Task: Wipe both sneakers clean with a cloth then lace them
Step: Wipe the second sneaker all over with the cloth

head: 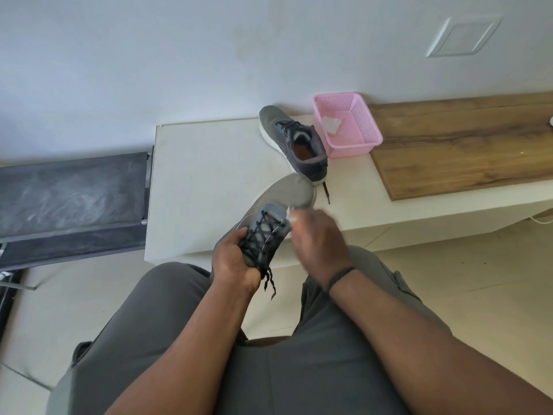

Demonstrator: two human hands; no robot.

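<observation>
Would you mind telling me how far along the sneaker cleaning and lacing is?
Done: cannot tell. In hand: the left hand grips the laced sneaker while the right hand rubs a white cloth on it. Left: the second sneaker waits on the table, its lace loose.

Trousers [299, 369]: grey, with a side pocket.
Arms: bare, no sleeves showed.
Wristband [339, 277]: thin, black, on the right wrist.

Bright even daylight, soft shadows, right hand [318, 239] seemingly motion-blurred
</observation>
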